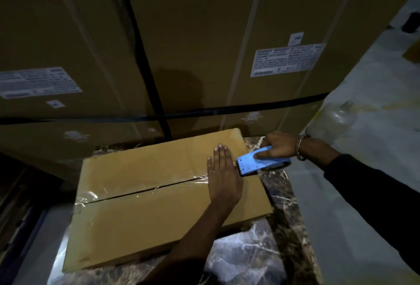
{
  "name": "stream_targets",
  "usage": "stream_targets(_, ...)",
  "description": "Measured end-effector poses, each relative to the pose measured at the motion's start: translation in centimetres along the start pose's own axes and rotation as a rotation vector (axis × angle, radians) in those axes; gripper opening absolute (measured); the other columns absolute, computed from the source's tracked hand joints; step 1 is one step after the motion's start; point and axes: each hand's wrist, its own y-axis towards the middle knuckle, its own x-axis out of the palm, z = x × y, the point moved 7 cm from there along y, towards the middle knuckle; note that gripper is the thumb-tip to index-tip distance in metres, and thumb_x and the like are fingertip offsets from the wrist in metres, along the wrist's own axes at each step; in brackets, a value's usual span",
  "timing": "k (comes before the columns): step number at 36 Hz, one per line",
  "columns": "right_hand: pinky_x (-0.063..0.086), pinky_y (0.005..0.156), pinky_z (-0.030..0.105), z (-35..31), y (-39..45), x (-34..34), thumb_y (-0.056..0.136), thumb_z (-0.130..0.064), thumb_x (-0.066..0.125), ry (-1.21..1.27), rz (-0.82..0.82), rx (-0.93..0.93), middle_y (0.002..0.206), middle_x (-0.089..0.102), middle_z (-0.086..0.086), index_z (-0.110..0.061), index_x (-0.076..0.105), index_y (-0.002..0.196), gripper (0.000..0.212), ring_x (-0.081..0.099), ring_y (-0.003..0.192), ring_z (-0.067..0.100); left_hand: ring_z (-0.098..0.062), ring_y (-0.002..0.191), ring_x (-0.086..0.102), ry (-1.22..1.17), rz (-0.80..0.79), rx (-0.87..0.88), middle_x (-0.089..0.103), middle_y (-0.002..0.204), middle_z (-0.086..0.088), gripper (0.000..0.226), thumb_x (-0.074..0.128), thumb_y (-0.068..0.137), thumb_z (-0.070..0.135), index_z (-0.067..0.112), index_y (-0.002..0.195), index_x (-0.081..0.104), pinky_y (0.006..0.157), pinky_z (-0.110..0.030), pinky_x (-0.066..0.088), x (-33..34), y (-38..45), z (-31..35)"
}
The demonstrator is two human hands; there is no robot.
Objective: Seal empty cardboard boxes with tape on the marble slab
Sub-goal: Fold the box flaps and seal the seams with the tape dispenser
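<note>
Pressing flat: left hand on box | right hand grips dispenser at edge

Dim light. Big stacked cartons fill the bkgd, w/ white labels and dark straps. Grey floor at right; clear plastic bottle beside the cartons.

The cardboard box lies on the marble slab, reaching its far edge; the tape dispenser sits seemingly at the box's right edge.
</note>
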Motion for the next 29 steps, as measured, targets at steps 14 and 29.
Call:
stream_targets(14, 0.035, 0.046, 0.017, 6.8, -3.1, -2.4, 0.086, -0.056, 0.076, 0.094, 0.039, 0.115, 0.057, 0.058, -0.008, -0.013, 0.076, 0.072, 0.045, 0.050, 0.046, 0.001, -0.028, 0.163, 0.009, -0.012, 0.056, -0.014, 0.014, 0.176, -0.013, 0.065, 0.013, 0.109, 0.033, 0.005, 0.167, 0.019, 0.132, -0.050, 0.010, 0.2, -0.2, -0.1)
stream_targets(29, 0.044, 0.055, 0.022, 7.1, -1.0, 1.6, 0.088, -0.058, 0.072, 0.154, 0.018, 0.138, 0.083, 0.075, 0.006, -0.018, 0.082, 0.087, 0.042, 0.061, 0.066, 0.012, -0.019, 0.163, -0.008, -0.004, 0.008, -0.057, -0.003, 0.178, -0.005, 0.105, 0.021, 0.097, 0.086, 0.011, 0.169, 0.006, 0.132, -0.046, -0.004, -0.1, -0.4, 0.3)
